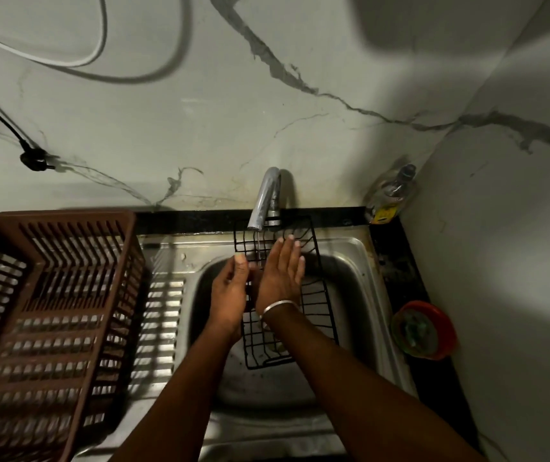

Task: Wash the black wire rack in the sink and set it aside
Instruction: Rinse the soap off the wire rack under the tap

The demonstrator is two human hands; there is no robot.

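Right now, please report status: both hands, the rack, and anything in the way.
Left hand grips black wire rack at its left edge; right hand flat on it. Rack tilted in sink under faucet, thin stream. Brown basket left, apart.

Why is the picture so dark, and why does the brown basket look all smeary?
In the head view the light is dim, a shadow crosses the wall, the brown basket at the left is blurred, and the right hand on the black wire rack looks sharper.
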